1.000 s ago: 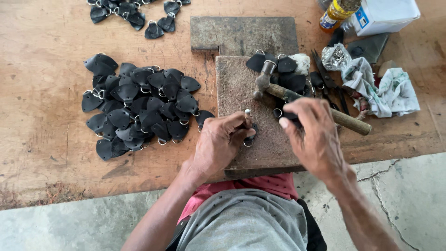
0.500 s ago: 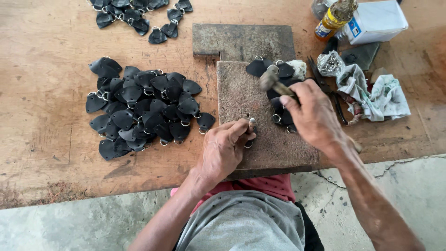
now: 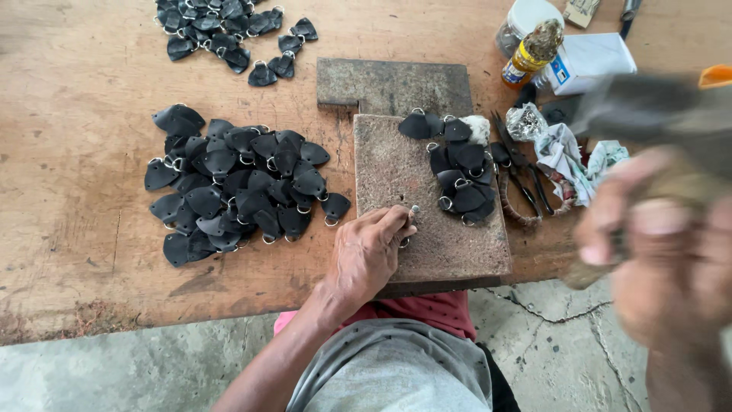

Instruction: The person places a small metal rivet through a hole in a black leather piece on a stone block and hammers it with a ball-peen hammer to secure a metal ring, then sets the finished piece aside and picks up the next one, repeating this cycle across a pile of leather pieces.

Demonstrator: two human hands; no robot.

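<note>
From the head camera, the left hand (image 3: 368,255) rests on the stone block (image 3: 396,175), its fingers pinched shut around a small metal punch (image 3: 412,210) stood upright near the block's near edge. The right hand (image 3: 671,259), blurred and raised close to the camera at right, is closed around a hammer (image 3: 648,107). Black leather pieces (image 3: 229,187) lie heaped to the left on the wooden table (image 3: 69,152).

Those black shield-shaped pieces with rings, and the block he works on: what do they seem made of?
The black pieces look like leather or a leather-like sheet: matte, thin and slightly curled. Their rings look like metal, bright and silvery. The block under the left hand looks like worn wood, grey, rough and pitted, though its dull surface leaves that open.
</note>
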